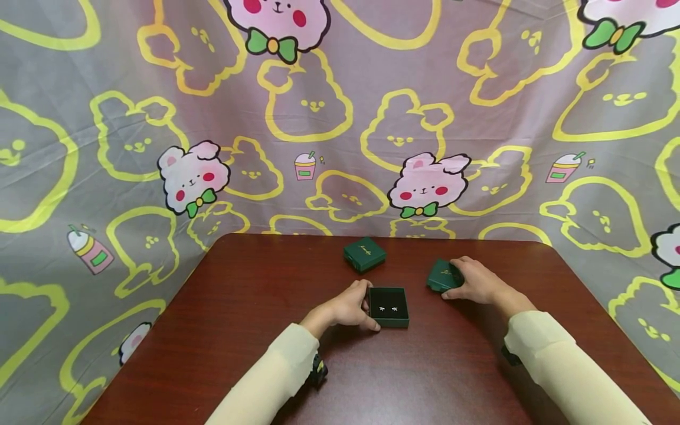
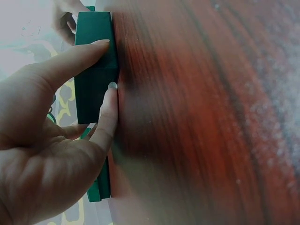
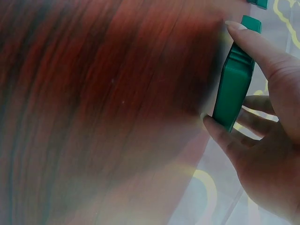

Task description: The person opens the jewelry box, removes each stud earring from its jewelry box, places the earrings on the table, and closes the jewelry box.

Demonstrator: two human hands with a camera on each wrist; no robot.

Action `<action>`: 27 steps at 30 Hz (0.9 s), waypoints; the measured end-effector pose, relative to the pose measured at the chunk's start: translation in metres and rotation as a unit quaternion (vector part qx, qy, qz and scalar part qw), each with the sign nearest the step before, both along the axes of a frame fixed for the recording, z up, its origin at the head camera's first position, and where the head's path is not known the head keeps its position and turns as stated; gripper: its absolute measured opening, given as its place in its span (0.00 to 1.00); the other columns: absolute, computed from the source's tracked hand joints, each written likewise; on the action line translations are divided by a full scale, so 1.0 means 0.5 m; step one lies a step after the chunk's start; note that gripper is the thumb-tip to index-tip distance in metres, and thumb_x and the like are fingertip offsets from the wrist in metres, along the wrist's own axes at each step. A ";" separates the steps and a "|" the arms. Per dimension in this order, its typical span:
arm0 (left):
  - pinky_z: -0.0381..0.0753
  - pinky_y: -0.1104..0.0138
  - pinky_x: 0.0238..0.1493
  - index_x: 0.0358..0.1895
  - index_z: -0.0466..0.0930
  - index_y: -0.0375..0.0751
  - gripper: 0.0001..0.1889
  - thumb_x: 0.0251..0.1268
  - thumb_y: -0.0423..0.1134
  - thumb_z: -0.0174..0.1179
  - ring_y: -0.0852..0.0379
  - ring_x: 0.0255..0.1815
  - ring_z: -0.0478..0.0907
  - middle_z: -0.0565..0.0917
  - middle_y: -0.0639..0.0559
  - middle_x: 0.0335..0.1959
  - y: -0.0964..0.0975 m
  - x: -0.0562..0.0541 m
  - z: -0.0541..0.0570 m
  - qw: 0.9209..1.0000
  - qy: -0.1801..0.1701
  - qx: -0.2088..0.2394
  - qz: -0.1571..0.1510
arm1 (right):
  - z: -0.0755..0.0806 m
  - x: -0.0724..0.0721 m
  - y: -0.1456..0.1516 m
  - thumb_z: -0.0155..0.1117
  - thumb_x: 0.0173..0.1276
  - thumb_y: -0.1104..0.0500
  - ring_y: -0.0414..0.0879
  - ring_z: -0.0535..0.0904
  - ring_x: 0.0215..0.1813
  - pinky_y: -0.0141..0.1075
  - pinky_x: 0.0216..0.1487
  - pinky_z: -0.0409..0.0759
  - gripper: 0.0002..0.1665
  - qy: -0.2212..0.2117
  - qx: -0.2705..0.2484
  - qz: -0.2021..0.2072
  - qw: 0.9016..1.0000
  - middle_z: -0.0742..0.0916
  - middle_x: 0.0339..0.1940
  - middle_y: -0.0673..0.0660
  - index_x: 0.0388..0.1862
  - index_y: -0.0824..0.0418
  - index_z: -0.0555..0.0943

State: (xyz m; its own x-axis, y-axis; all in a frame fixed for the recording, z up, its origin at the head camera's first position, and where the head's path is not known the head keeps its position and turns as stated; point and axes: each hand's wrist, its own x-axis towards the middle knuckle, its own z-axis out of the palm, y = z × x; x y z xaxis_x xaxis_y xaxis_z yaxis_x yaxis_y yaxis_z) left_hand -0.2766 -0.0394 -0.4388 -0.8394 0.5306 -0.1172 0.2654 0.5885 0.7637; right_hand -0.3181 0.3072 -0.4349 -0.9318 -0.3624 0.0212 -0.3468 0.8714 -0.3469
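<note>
A dark green jewelry box (image 1: 392, 323) lies uncovered on the table, with a black insert holding two small silvery star-shaped earrings (image 1: 395, 309). My left hand (image 1: 349, 304) grips its left side; in the left wrist view, the thumb lies across the green side wall (image 2: 89, 93) and a fingertip is at the lower edge by the tabletop. To the right, my right hand (image 1: 476, 281) holds a green box lid (image 1: 440, 276) with gold lettering, thumb at its near end and fingers along its far side. The right wrist view shows this lid (image 3: 233, 86) edge-on between thumb and fingers.
A second green box (image 1: 365, 252) with gold lettering stands farther back on the dark reddish-brown wooden table (image 1: 255, 283). Behind the table's far edge hangs a cartoon-patterned cloth (image 1: 340, 118). Both forearms wear pale sleeves (image 1: 271, 378).
</note>
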 end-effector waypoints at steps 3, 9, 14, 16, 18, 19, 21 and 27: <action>0.71 0.67 0.44 0.63 0.64 0.34 0.43 0.44 0.34 0.82 0.55 0.41 0.72 0.71 0.45 0.45 0.000 0.000 0.000 1.000 -0.001 0.000 0.000 | 0.000 -0.002 0.004 0.80 0.54 0.39 0.67 0.74 0.59 0.63 0.58 0.75 0.58 -0.001 0.002 -0.001 1.000 0.75 0.63 0.77 0.68 0.78 0.68; 0.71 0.67 0.44 0.63 0.65 0.35 0.43 0.44 0.34 0.82 0.54 0.42 0.72 0.71 0.45 0.45 0.001 -0.001 0.000 1.000 -0.001 0.001 0.000 | 0.000 -0.006 0.012 0.80 0.54 0.40 0.66 0.76 0.57 0.62 0.58 0.76 0.57 0.007 0.005 0.000 1.000 0.77 0.61 0.76 0.67 0.78 0.70; 0.71 0.67 0.45 0.63 0.65 0.35 0.43 0.44 0.33 0.83 0.54 0.42 0.72 0.71 0.45 0.45 0.003 -0.001 -0.001 1.000 0.000 0.003 0.001 | -0.001 -0.006 0.015 0.80 0.54 0.38 0.66 0.76 0.57 0.62 0.57 0.76 0.58 0.005 0.010 -0.002 1.000 0.77 0.60 0.76 0.67 0.79 0.70; 0.71 0.67 0.45 0.63 0.65 0.35 0.43 0.44 0.33 0.82 0.54 0.42 0.72 0.71 0.45 0.45 0.002 0.000 -0.001 1.000 -0.001 0.003 0.001 | -0.002 -0.007 0.016 0.80 0.54 0.38 0.66 0.75 0.58 0.62 0.57 0.76 0.58 0.005 0.013 -0.005 1.000 0.77 0.61 0.76 0.67 0.79 0.70; 0.71 0.67 0.45 0.63 0.65 0.35 0.42 0.44 0.33 0.82 0.54 0.43 0.72 0.71 0.45 0.45 0.002 0.000 -0.002 1.000 -0.001 0.003 0.001 | -0.003 -0.007 0.017 0.80 0.54 0.38 0.67 0.75 0.58 0.62 0.56 0.76 0.58 0.004 0.015 -0.006 1.000 0.76 0.61 0.77 0.67 0.79 0.69; 0.71 0.67 0.45 0.63 0.65 0.35 0.42 0.44 0.33 0.82 0.54 0.43 0.72 0.71 0.45 0.45 0.002 0.000 -0.002 1.000 0.000 0.003 0.001 | -0.004 -0.006 0.016 0.80 0.54 0.38 0.68 0.74 0.58 0.63 0.56 0.76 0.58 0.002 0.016 -0.006 1.000 0.76 0.61 0.77 0.67 0.79 0.69; 0.71 0.67 0.45 0.62 0.65 0.34 0.42 0.44 0.33 0.82 0.53 0.42 0.73 0.71 0.44 0.45 0.002 0.001 -0.001 1.000 0.003 0.004 0.001 | -0.006 -0.006 0.017 0.79 0.55 0.38 0.68 0.73 0.59 0.63 0.57 0.76 0.58 0.000 0.016 -0.011 1.000 0.75 0.62 0.77 0.68 0.78 0.69; 0.71 0.67 0.45 0.62 0.65 0.33 0.42 0.43 0.33 0.82 0.52 0.42 0.73 0.71 0.43 0.45 0.001 0.003 -0.001 1.000 0.008 0.003 -0.001 | -0.008 -0.005 0.016 0.79 0.56 0.38 0.69 0.73 0.60 0.63 0.57 0.75 0.57 -0.001 0.013 -0.010 1.000 0.74 0.63 0.78 0.68 0.78 0.69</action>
